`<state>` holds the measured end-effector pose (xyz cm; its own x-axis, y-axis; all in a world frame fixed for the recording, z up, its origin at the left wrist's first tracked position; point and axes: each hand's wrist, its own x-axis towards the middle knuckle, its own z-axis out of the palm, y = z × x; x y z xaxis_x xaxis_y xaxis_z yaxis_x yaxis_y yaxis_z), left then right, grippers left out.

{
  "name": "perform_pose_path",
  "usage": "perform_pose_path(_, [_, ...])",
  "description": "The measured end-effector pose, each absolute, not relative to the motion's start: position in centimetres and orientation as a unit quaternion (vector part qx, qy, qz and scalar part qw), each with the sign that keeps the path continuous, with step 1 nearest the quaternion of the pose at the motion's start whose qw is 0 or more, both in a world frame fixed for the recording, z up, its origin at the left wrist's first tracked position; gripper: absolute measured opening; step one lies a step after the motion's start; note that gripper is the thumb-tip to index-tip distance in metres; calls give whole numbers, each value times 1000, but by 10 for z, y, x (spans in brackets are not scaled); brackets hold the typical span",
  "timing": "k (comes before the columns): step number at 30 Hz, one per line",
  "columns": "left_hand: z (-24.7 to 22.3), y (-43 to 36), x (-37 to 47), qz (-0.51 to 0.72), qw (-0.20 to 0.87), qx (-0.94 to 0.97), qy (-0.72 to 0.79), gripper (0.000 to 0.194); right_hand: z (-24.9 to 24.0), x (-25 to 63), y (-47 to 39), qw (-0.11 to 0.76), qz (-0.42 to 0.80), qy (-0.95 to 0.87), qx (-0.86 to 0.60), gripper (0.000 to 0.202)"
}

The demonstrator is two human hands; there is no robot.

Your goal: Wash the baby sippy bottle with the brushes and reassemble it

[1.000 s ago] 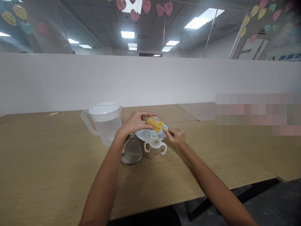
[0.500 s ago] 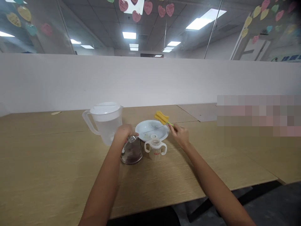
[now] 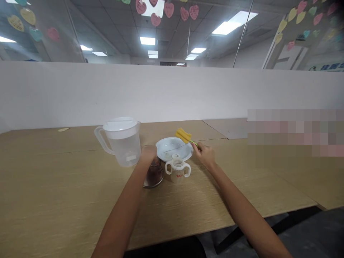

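Observation:
My right hand is closed round the thin green handle of a yellow sponge brush, whose head hangs over the far right rim of a white bowl. My left hand is slightly blurred, low over the dark metal tray; its fingers point down and are hidden, so I cannot see what they hold. Between my hands, in front of the bowl, stands a clear baby bottle with two white handles, red print and no lid. A small white ring-like part shows behind it.
A translucent white pitcher with a lid and handle stands left of my left hand. A pale flat scrap lies at the table's far left. The white wall rises behind the table. A blurred-out patch covers the right side.
My left hand has moved right, over the tray; the clear object it held is now out of sight. The sponge brush has shifted slightly left and down.

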<state>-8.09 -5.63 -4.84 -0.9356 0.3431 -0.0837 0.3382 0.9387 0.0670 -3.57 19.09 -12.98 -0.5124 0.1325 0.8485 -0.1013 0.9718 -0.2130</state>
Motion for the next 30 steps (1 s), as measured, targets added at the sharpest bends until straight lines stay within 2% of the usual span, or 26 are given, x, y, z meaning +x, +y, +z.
perform_pose_path(3, [-41,-56,-78,2,56,168,984,37,-129,-36,191,487,119,-865,-12,56])
perform_pose_path(7, [-31,-46,-73,31,9,224,974,39,-128,-35,190,474,127,-871,-15,60])
perform_pose_path(14, [-63,-21,-85,104,-4,267,958,18,-129,-36,189,473,131,-871,-15,62])
perform_pose_path(19, [-37,-43,-86,192,-19,282,940,23,-132,-35,193,466,145,-871,61,57])
perform_pose_path(25, [5,-59,-59,405,33,355,842,28,-136,-37,197,439,133,-885,76,56])
perform_pose_path(27, [9,-59,-52,396,19,349,849,27,-138,-37,196,444,123,-883,94,56])
perform_pose_path(30, [13,-61,-47,288,-50,297,909,19,-138,-35,195,459,109,-869,148,53])
